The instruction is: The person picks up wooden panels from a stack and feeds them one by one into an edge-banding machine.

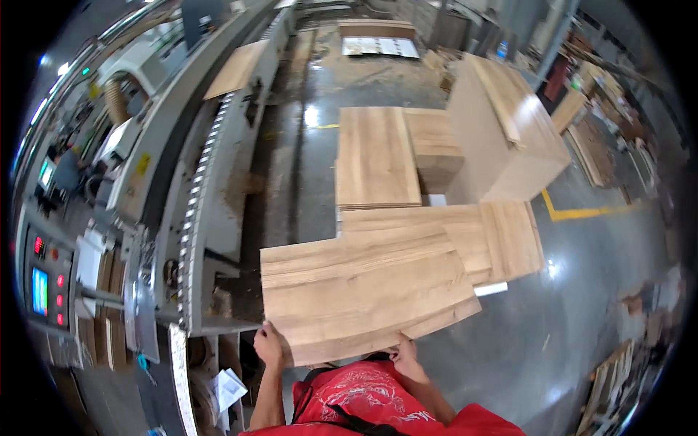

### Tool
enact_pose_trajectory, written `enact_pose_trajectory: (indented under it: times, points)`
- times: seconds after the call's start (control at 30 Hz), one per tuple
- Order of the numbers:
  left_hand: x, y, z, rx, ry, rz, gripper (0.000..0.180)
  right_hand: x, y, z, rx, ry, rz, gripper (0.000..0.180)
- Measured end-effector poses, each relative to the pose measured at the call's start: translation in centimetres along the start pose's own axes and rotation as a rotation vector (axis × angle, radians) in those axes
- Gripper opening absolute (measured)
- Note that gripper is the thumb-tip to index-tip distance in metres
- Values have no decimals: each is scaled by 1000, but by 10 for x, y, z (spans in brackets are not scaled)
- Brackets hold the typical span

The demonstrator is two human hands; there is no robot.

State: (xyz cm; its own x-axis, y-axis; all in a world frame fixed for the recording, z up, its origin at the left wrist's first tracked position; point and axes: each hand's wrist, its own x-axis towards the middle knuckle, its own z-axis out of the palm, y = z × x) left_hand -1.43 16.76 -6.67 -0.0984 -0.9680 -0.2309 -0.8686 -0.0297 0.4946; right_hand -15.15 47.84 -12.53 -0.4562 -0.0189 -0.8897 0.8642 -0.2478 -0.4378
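A wide wood-grain panel (356,291) is held flat in front of my body. My left hand (269,344) grips its near left corner, thumb over the top face. At the near edge, right of the middle, my right hand (404,353) is closed on the same panel, its fingers partly hidden beneath. The panel's far right part overlaps a stack of similar boards (509,240), and whether it touches them I cannot tell. Left of the panel runs the machine's roller track (206,163), near my left hand but apart from it.
More board stacks stand ahead, one lower (374,156) and one tall (502,123). A panel (236,69) lies far along the machine. A control box (49,280) with a lit screen is at left. Scrap boards (592,152) lie at right, beyond yellow floor lines (582,214).
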Motion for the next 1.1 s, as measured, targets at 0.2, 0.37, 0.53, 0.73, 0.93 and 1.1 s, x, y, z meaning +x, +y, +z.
enact_pose_trajectory:
  times: [0.2,0.37,0.53,0.73,0.93,1.1]
  points:
    - [-18,-105,-150,-351,389,-25,48,-50,60,72,-365,-547,254,38]
    - [-47,-223,-197,-476,708,-289,48,-87,116,154,-673,-694,211,35]
    - [-58,-321,-213,-704,888,-477,47,-137,184,234,-915,-898,129,34]
    - [-61,-372,-228,-850,1027,-788,48,-174,259,299,-1076,-964,85,31]
    - [-66,-418,-219,-885,956,-830,45,-191,297,332,-1207,-905,65,36]
    - [-53,-405,-246,-1003,744,-812,40,-169,289,380,-1149,-857,121,36]
